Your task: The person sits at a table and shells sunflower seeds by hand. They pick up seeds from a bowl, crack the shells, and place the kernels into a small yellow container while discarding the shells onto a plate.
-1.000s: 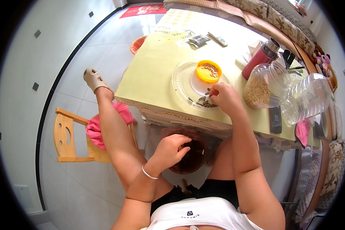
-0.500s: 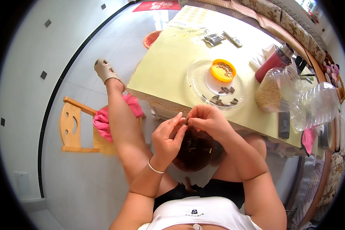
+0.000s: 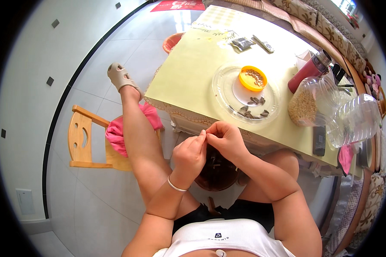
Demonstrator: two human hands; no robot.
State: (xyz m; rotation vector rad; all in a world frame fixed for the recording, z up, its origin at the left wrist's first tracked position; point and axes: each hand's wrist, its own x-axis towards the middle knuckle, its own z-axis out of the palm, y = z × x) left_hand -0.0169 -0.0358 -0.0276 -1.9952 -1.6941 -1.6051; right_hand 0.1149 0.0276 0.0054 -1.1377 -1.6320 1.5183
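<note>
My left hand (image 3: 191, 152) and my right hand (image 3: 225, 139) meet fingertip to fingertip just off the table's near edge. Both are closed in a pinch around a small sunflower seed, which the fingers now mostly cover. Below them, between my knees, is a dark reddish-brown bowl (image 3: 216, 182) with a few pale bits inside. Beyond my right hand, a clear round plate (image 3: 220, 96) lies on the table with several striped sunflower seeds (image 3: 247, 113). A shallow yellow lid (image 3: 245, 85) rests on that plate, holding shelled kernels (image 3: 256, 77).
On the pale yellow table (image 3: 180, 81) stand a clear jar of grain (image 3: 302, 105), a large clear plastic bottle (image 3: 351, 122) and a dark red flask (image 3: 306, 75). A black phone (image 3: 318, 141) lies near the edge. A wooden chair (image 3: 79, 139) with pink cloth (image 3: 118, 137) is at left.
My fingers have closed more tightly around the seed, and my left hand's raised fingers have folded in. The view has shifted slightly.
</note>
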